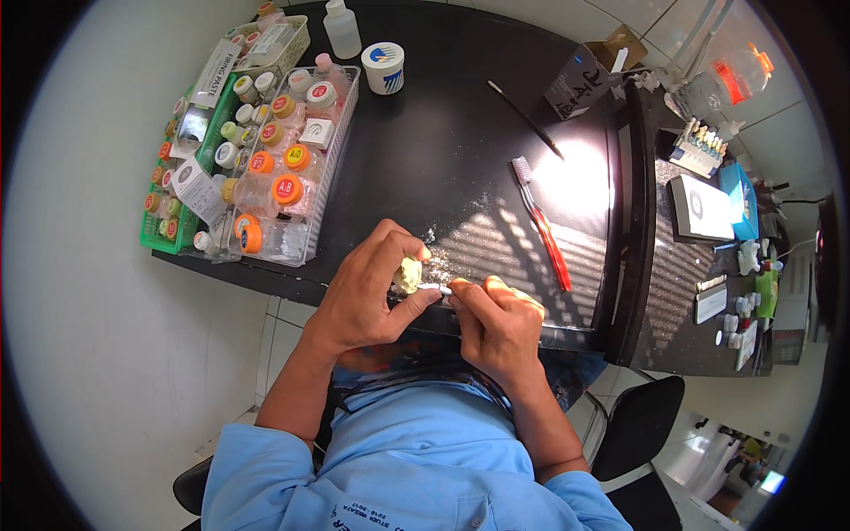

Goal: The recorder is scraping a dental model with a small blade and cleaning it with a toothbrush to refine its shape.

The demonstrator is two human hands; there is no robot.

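My left hand (361, 288) is curled around a pale yellow lump (408, 274) that looks like a plaster dental cast, pinched between fingers and thumb near the table's front edge. In my right hand (500, 326), closed fingers grip a slim, whitish-silver tool (436, 288). Its tip reaches the lower side of the lump, beside my left thumb. My palm hides most of the tool, so I cannot tell its exact kind. Pale crumbs and dust (453, 263) lie on the black table (425, 133) just beyond both hands.
A red toothbrush (547, 239) and a thin brush (524, 118) lie to the right. On the left stand a white basket (341, 142) and a green basket (152, 232) of small jars. A white tub (383, 69) and a squeeze bottle (342, 31) are behind; a dark box (577, 84) is back right.
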